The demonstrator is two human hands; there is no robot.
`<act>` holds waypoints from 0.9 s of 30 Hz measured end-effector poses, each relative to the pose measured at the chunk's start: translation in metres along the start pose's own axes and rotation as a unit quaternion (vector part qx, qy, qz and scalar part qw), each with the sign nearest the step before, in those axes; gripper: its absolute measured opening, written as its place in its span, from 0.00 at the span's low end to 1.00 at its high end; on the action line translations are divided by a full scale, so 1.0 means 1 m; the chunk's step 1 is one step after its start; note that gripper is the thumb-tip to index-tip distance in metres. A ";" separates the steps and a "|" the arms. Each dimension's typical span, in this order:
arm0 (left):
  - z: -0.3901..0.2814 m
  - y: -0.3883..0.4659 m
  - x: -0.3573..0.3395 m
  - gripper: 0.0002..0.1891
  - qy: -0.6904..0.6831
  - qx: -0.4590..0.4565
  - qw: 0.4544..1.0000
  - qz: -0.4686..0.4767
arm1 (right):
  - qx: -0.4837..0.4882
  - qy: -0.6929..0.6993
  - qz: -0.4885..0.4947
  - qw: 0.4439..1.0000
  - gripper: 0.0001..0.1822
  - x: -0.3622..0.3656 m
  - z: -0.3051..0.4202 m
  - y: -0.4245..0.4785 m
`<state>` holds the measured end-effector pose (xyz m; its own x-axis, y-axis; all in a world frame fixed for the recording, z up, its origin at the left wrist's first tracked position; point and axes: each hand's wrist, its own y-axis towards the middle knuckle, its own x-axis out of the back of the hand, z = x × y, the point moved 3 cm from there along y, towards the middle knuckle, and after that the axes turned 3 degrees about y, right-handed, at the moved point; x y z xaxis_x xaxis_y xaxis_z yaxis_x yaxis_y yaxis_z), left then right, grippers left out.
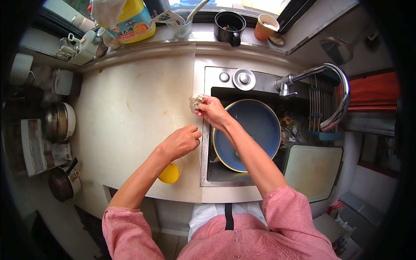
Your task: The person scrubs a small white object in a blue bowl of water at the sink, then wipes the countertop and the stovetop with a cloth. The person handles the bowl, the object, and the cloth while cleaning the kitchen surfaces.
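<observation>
Pinched in the fingers of my right hand (211, 110) is a crumpled, pale, damp-looking wad (196, 102), perhaps cloth or paper, over the counter beside the sink's left edge. My left hand (182, 141) is lower on the left, above the cream countertop (130, 130), its fingers curled; whether anything small is between them cannot be seen. A round yellow lid or container (169, 173) is on the counter, partly behind my left forearm. Under my right forearm, a blue basin (256, 123) with a yellow rim sits in the steel sink (227, 184), with a small greenish thing inside.
A chrome faucet (343, 87) curves over the sink's right side. A cutting board (313, 169) leans at the right. Along the windowsill stand a yellow detergent jug (135, 27), a black mug (229, 27) and an orange cup (265, 27). Pots (60, 185) line the left side.
</observation>
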<state>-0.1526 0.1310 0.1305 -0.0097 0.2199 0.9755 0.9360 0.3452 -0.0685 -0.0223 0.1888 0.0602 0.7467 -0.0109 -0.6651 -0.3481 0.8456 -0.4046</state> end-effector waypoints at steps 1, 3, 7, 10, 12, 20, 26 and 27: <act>0.000 0.000 0.001 0.04 0.005 -0.003 1.000 0.000 | 0.005 0.001 0.006 1.000 0.15 -0.001 0.006 -0.004; 0.000 -0.001 0.001 0.04 0.002 -0.002 1.000 -0.001 | 0.017 0.021 0.012 1.000 0.19 0.000 0.019 -0.012; 0.002 -0.002 0.001 0.02 -0.016 0.008 1.000 0.001 | 0.035 0.057 0.013 0.998 0.16 0.014 0.036 -0.023; 0.003 -0.006 0.002 0.03 -0.045 0.023 0.999 0.000 | 0.041 0.061 -0.020 0.997 0.15 0.030 0.034 -0.026; 0.004 -0.008 0.006 0.04 -0.050 0.032 0.998 -0.007 | 0.041 0.062 -0.014 0.997 0.14 0.036 0.031 -0.030; 0.007 -0.015 0.008 0.05 -0.080 0.059 0.995 -0.022 | 0.002 0.065 -0.037 0.997 0.11 0.043 0.027 -0.029; 0.012 -0.027 0.010 0.05 -0.090 0.080 0.992 -0.047 | -0.004 -0.073 -0.059 0.996 0.19 0.040 0.044 0.006; 0.012 -0.029 0.010 0.05 -0.093 0.084 0.991 -0.050 | 0.014 -0.122 -0.058 0.991 0.23 0.036 0.045 0.017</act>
<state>-0.1838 0.1343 0.1400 -0.1785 0.3367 0.9246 0.8553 0.5176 -0.0233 0.0245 0.2265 0.0576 0.8971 0.0177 -0.4414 -0.2384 0.8606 -0.4500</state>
